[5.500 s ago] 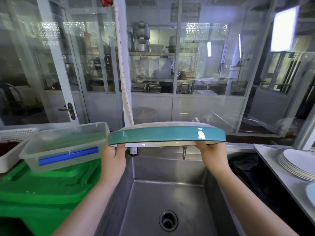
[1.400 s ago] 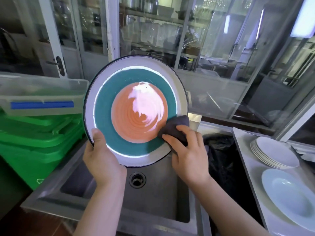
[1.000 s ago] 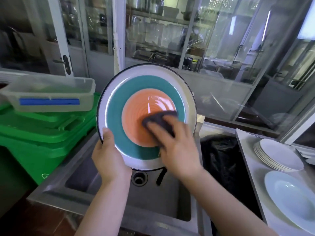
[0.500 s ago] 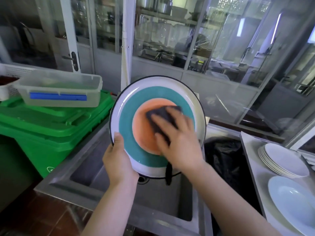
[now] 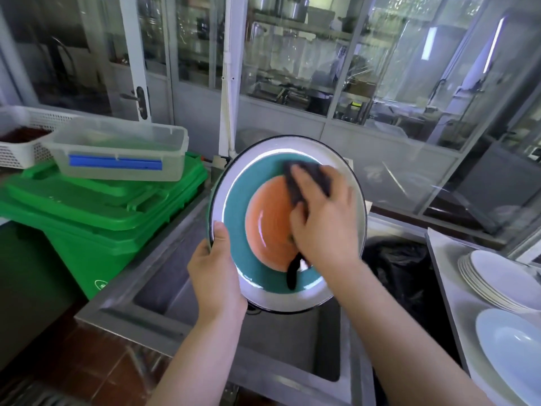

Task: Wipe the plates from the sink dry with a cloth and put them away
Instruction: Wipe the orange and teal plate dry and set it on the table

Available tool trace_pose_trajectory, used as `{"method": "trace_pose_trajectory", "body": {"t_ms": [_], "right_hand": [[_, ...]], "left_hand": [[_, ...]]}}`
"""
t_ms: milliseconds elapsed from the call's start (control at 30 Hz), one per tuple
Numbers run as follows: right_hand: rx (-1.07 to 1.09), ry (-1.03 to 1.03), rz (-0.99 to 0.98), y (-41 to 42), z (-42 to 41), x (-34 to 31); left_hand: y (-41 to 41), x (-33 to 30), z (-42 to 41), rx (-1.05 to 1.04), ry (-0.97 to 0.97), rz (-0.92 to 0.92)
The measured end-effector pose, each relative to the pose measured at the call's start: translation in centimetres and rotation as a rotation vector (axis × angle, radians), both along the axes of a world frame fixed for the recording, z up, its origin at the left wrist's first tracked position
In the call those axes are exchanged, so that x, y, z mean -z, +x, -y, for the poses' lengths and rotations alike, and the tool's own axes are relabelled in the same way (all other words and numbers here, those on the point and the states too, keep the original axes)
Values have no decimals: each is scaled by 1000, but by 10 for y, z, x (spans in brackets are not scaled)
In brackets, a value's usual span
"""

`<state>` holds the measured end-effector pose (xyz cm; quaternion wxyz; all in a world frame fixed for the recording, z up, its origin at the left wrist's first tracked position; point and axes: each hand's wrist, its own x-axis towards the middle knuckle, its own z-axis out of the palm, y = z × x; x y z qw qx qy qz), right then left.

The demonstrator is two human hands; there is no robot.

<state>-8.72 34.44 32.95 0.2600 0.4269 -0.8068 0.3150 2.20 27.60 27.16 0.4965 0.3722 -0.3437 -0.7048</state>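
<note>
A round plate [image 5: 257, 218] with an orange centre, a teal ring and a white rim is held up over the steel sink [image 5: 187, 300], its face tilted towards me. My left hand [image 5: 215, 273] grips its lower left rim, thumb on the front. My right hand [image 5: 325, 218] presses a dark cloth [image 5: 307, 180] against the upper right of the plate's face. A tail of the cloth hangs below my palm.
A green bin [image 5: 87, 224] stands left of the sink, with a clear plastic box [image 5: 117, 150] and a white basket [image 5: 20, 142] on top. On the counter at right sit a stack of white plates [image 5: 497, 276] and a pale blue plate [image 5: 512, 347]. A black bag [image 5: 395, 265] lies between.
My right hand has swept the cloth from the plate's right rim across the orange centre to its upper part. The plate was flipped to face me earlier, and my view has shifted right.
</note>
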Motion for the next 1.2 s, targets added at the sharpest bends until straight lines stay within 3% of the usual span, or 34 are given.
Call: {"method": "trace_pose_trajectory", "body": {"t_ms": [67, 167, 300, 400, 567, 733, 933, 1200], "right_hand": [[131, -55, 117, -15, 0, -10], [164, -95, 183, -15, 4, -15], [-59, -121, 103, 11, 15, -19], [-256, -29, 38, 32, 17, -10], [-340, 84, -87, 27, 13, -4], [-102, -14, -80, 0, 14, -16], [311, 139, 24, -22, 4, -1], [239, 278, 502, -19, -11, 21]], "left_hand": [[2, -2, -1, -17, -36, 34], [2, 0, -3, -31, -118, 80], [0, 3, -2, -51, -240, 117], [-1, 6, 2, -69, -302, 157], [0, 10, 8, -52, -278, 169], [1, 13, 11, -17, -263, 158], [5, 11, 9, -68, -252, 81], [9, 6, 10, -202, -457, 70]]}}
